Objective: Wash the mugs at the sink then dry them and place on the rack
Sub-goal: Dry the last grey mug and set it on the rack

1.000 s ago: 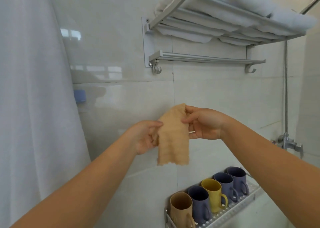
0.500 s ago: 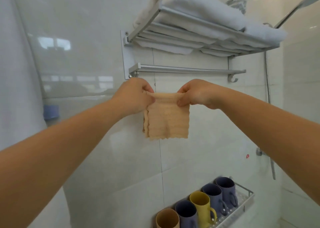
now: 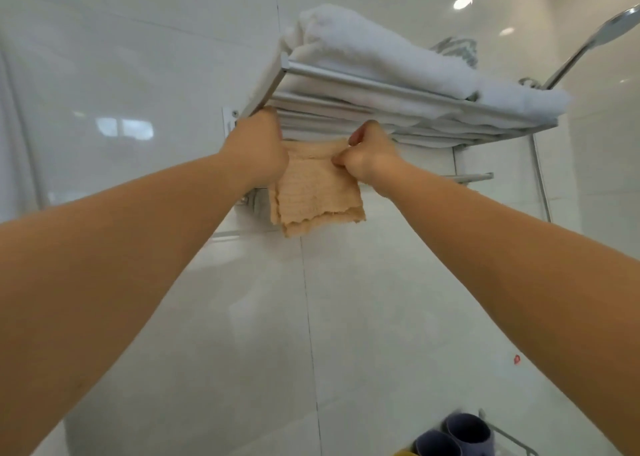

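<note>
The tiled wall [image 3: 381, 317] fills most of the view, and fixed high on it is the metal towel shelf [image 3: 398, 90], stacked with folded white towels [image 3: 381, 54]. A shower head [image 3: 620, 26] reaches in from the upper right. Below the shelf runs a horizontal rail [image 3: 474, 177], its long axis left to right across the wall, mostly hidden behind the arms.

Both hands are raised just under the shelf. The left hand [image 3: 259, 151] and the right hand [image 3: 372, 156] each pinch a top corner of the tan cloth [image 3: 317, 192], fingers curled tight on it, so the cloth hangs doubled between them with its frayed lower edges loose. The cloth lies level with the rail and parallel to it, right at the fingers, both hands about equally near. Draping it looks like the step in hand; whether it already rests over the rail I cannot tell.

There is little room above, since the left hand's knuckles nearly meet the shelf frame, but open wall lies below.

The mugs [image 3: 453, 435] stand at the bottom edge in the wire rack [image 3: 512, 438], well apart from the hands, so the task seems nearly done.
</note>
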